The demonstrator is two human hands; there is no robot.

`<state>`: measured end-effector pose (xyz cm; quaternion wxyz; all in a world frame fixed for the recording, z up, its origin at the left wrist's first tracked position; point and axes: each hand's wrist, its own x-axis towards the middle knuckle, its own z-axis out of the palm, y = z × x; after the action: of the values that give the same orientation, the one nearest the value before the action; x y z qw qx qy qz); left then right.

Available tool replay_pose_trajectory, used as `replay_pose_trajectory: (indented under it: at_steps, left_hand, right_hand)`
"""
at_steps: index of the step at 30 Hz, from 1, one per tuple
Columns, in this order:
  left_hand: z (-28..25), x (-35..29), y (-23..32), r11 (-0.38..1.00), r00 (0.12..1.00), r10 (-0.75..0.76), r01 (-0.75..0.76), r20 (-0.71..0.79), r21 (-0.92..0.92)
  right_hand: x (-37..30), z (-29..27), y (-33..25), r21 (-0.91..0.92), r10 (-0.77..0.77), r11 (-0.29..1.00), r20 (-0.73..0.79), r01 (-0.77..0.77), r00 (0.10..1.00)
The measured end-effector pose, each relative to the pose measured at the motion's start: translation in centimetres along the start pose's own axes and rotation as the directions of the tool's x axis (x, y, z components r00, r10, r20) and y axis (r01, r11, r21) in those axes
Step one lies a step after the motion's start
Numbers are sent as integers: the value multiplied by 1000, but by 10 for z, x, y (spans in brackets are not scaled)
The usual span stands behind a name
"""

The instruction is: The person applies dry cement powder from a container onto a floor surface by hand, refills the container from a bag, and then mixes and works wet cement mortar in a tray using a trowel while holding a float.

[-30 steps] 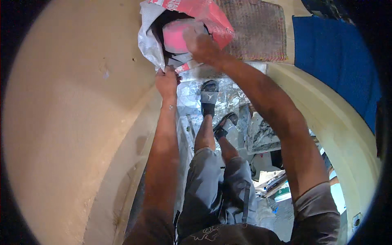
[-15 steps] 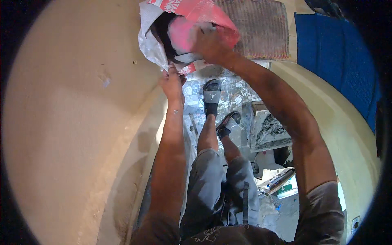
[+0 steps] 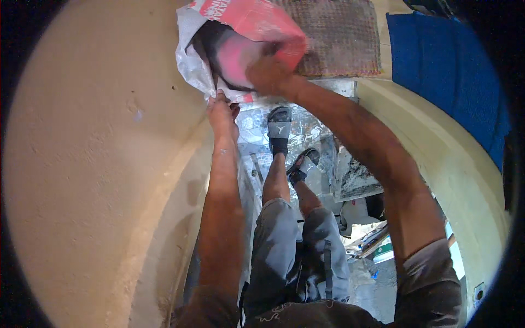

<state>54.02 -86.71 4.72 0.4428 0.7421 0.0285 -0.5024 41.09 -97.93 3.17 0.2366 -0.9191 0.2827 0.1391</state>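
Note:
A red and white woven sack lies with its mouth gaping at the top, dark inside. My left hand pinches the sack's white near rim between thumb and fingers. At the mouth of the sack is my right hand, its fingers blurred by motion and partly hidden. A smooth pink and whitish thing shows in the opening right beside that hand. Whether my right hand grips it or only touches it, I cannot make out.
Beige wall fills the left side. A brown ribbed mat lies right of the sack, with a blue panel farther right. My slippered feet stand on patterned flooring; a grey-smeared rectangular tray and papers lie to their right.
My right hand has moved slightly down and left at the sack's mouth. The pink thing sits a little lower. My left hand keeps its hold on the rim, and the whole view has shifted slightly.

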Motion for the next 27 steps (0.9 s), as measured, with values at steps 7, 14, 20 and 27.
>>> replay_pose_trajectory:
  at_steps: [7,14,20,27]
  left_hand:
    - [16,-5,-12,994,994,-108,108,15,-34]
    - [10,-25,-25,996,997,13,-20,80,87]
    - [27,-83,-64,997,999,-43,45,-22,70]
    - [-115,-180,-86,644,979,98,-199,178,739]
  right_hand:
    - [-14,37,1,12,-60,998,-296,67,953]
    - [-23,24,-33,-51,-2,998,-421,-21,907]
    - [-89,34,-62,124,198,980,-591,-154,782]
    - [-324,59,-187,505,285,786,213,-355,934]
